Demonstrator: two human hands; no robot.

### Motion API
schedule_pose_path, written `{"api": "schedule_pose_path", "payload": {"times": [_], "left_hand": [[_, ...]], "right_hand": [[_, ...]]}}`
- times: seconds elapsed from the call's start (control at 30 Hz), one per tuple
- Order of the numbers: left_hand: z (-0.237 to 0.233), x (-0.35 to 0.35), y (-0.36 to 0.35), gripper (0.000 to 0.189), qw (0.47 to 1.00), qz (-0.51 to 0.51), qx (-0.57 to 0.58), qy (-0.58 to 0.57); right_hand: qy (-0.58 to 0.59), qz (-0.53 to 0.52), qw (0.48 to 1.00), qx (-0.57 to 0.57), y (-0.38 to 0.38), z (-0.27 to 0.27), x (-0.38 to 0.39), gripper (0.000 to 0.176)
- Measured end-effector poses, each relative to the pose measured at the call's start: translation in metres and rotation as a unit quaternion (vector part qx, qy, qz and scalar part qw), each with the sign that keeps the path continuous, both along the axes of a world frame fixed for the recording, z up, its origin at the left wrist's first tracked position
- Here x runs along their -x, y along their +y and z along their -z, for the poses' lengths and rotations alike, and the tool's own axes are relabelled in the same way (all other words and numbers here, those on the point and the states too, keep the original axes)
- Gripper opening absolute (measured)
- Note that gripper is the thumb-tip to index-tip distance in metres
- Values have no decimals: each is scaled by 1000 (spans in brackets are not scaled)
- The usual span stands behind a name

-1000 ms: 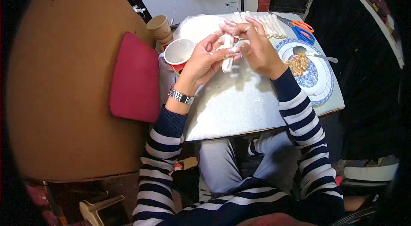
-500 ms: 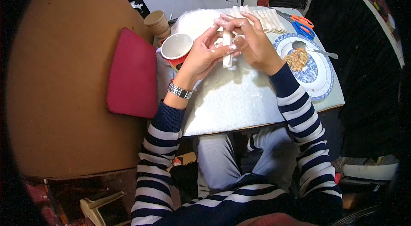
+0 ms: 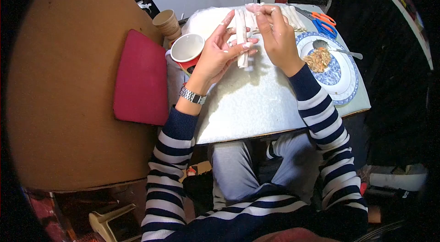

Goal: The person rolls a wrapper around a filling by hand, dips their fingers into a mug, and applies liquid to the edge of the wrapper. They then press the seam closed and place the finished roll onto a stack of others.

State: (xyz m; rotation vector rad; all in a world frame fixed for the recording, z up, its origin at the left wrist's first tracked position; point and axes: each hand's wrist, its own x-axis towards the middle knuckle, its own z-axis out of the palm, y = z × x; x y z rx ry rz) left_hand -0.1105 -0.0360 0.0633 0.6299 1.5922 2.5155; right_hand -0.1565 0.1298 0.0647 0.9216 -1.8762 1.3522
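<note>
A slim white roll, smooth, matte and tube-like, stands nearly upright above the table. The left hand pinches it between the thumb in front and fingers behind, so part of its far side is hidden. White smears coat the fingertips. The right hand is raised just beside the roll, fingers bent; I cannot tell whether its thumb and fingertips meet or pinch anything.

Behind that hand lies a row of similar pale rolls, partly covered, their count unclear. Beside them are scissors with orange and blue plastic handles. Nearer, a round blue-patterned plate bears a crumbly orange-brown mixture and a metal spoon.

Left of the roll are a glossy red-and-white mug with 1 handle and a ribbed tan cup. The white heap behind is overexposed, its material hard to make out.
</note>
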Motion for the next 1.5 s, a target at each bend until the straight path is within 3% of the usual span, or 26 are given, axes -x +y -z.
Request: {"api": "schedule_pose_path", "payload": {"times": [0.07,0.27,0.37,0.57,0.73,0.97,1.27,1.37,1.5], "left_hand": [[0,0,0,86,1000,-6,6,3],[1,-2,2,84,999,29,30,22],[2,-2,3,84,998,48,34,25],[1,-3,8,84,997,28,65,45],[3,-1,9,86,996,24,68,59],[7,-2,13,74,995,6,80,66],[6,-1,12,67,995,10,85,56],[8,-1,12,68,994,13,90,56],[11,1,12,68,993,17,100,63]], "right_hand": [[-62,-47,990,114,-7,0,0,27],[-343,-183,894,224,-9,4,1,33],[-349,-193,904,152,-4,8,10,32],[-365,-192,893,179,-4,7,8,31],[-363,-180,909,94,7,1,10,29],[-365,-168,913,64,11,5,18,28],[-363,-154,908,137,2,4,12,35],[-410,-160,883,161,4,-7,6,36],[-367,-162,914,55,10,1,15,33]]}}
